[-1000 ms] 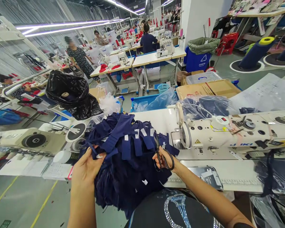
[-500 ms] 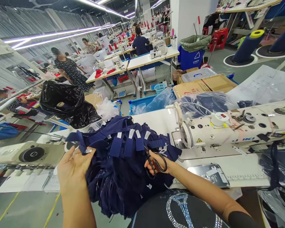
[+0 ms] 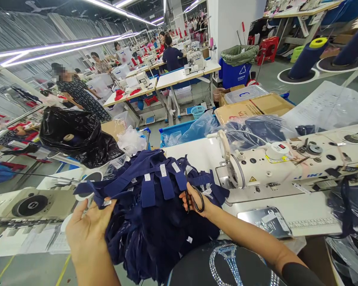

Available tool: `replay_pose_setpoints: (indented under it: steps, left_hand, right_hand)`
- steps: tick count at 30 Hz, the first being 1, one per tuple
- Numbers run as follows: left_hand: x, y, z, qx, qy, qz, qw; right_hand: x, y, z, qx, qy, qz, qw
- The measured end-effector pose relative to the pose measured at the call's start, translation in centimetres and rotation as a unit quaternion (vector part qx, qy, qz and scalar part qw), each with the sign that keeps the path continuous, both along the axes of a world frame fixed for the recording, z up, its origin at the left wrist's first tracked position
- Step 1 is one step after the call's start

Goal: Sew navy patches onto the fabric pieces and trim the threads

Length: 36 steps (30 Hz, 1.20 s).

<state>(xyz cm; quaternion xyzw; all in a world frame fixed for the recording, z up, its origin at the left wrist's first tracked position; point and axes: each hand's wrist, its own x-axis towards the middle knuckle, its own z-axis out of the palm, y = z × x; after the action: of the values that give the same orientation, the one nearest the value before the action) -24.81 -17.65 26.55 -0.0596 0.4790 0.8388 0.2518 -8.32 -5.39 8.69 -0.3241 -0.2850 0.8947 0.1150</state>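
A big bundle of navy fabric pieces (image 3: pixel 155 226) with small white labels lies over the table edge in front of me. My left hand (image 3: pixel 89 224), palm up, holds the end of a navy fabric strip (image 3: pixel 113 190) at the bundle's left side, thumb and fingers around a labelled corner. In my right hand (image 3: pixel 194 198) is a pair of black-handled scissors (image 3: pixel 201 201), its blades pointing up against the bundle's right side. Whether the blades are apart I cannot tell. Several labelled strap ends (image 3: pixel 167 186) hang side by side between my hands.
A white sewing machine (image 3: pixel 268 163) stands on the right, with a phone (image 3: pixel 265 222) lying before it. Another machine (image 3: pixel 32 204) is at left. A black plastic bag (image 3: pixel 74 135) sits behind the bundle. Navy thread cones (image 3: pixel 307 59) stand at upper right. Other people work farther back.
The view has shifted slightly. My left hand and its strip have moved a little left and down, drawing the strip straighter. The scissors' handles have turned and look closer together.
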Motion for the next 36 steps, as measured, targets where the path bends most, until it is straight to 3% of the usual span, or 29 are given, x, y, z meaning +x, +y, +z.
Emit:
replay_pose_setpoints:
  steps: [4, 14, 22, 30, 36]
  left_hand:
    - [0.1, 0.3, -0.1, -0.057, 0.034, 0.023, 0.998]
    - [0.6, 0.4, -0.2, -0.077, 0.006, 0.042, 0.996]
    - [-0.2, -1.0, -0.9, -0.088, 0.007, 0.054, 0.995]
    - [-0.3, -1.4, -1.1, -0.080, -0.004, 0.048, 0.996]
    - [-1.4, -2.0, -1.9, -0.111, -0.006, 0.067, 0.992]
  right_hand:
    - [0.7, -0.7, 0.3, 0.030, -0.015, -0.016, 0.999]
    - [2.9, -2.0, -0.4, 0.163, -0.026, -0.072, 0.984]
    - [1.9, -1.7, 0.1, 0.034, 0.011, 0.011, 0.999]
    - [-0.8, -2.8, 1.3, -0.020, 0.009, -0.080, 0.997]
    - [-1.1, -3.8, 1.0, 0.012, -0.004, -0.110, 0.994]
